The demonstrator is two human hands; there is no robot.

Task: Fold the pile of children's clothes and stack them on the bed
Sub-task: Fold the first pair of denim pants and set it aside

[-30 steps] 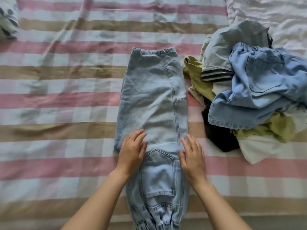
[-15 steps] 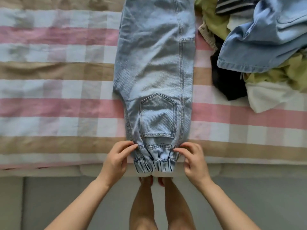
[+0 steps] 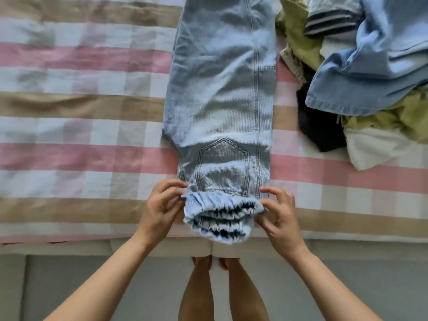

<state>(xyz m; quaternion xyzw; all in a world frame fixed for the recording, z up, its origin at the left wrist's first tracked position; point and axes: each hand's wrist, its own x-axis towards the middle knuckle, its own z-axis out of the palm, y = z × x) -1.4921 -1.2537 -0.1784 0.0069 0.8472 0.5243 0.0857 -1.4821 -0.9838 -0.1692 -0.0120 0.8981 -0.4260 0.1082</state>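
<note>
1. Jeans (image 3: 220, 89) of pale denim lie flat along the bed (image 3: 69, 100), legs running toward the far side, a back pocket (image 3: 223, 165) facing up near the waist.
2. The bed carries a checked cover (image 3: 81, 154) in pink, tan and white bands; below its near edge lies a grey floor (image 3: 92, 286).
3. The left hand (image 3: 159, 205) pinches the left end of the gathered elastic waistband (image 3: 222, 212), fingers curled on the cloth.
4. The right hand (image 3: 280, 214) pinches the right end. The hands are apart, and the waistband between them is raised off the cover at the bed's near edge.
5. A pile of clothes (image 3: 359, 77) sits on the bed just right of the jeans: a blue denim piece (image 3: 370, 84) on top, with olive-green (image 3: 298, 42), dark (image 3: 317, 128) and white (image 3: 375, 149) pieces and a striped cuff (image 3: 328, 23).
6. The person's bare legs (image 3: 199, 293) stand at the bed edge between the forearms.
</note>
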